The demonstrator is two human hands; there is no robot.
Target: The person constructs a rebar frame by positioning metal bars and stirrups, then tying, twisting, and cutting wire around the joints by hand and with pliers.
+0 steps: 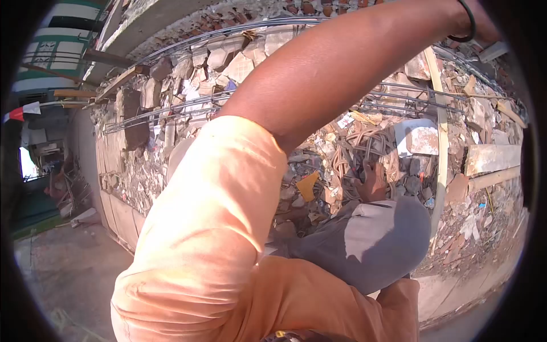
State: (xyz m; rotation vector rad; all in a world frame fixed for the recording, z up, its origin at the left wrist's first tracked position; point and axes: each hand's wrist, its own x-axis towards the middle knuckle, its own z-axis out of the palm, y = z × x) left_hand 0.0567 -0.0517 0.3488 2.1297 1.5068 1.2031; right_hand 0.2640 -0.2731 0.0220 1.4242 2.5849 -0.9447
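My left arm, in an orange sleeve, stretches across the view to the upper right. My left hand, with a black band at the wrist, lies at the dark rim of the picture. Its fingers are mostly hidden, so whether it grips anything is unclear. Just below it shows the end of a pale grey piece. Thin steel rods run under the forearm across the rubble. My right sleeve appears low on the right, but my right hand is out of sight.
A bare foot below a grey trouser leg rests by a tangled brownish rope. Broken brick and concrete cover the ground. A long wooden strip stands right of the foot. A pale slab lies farther right.
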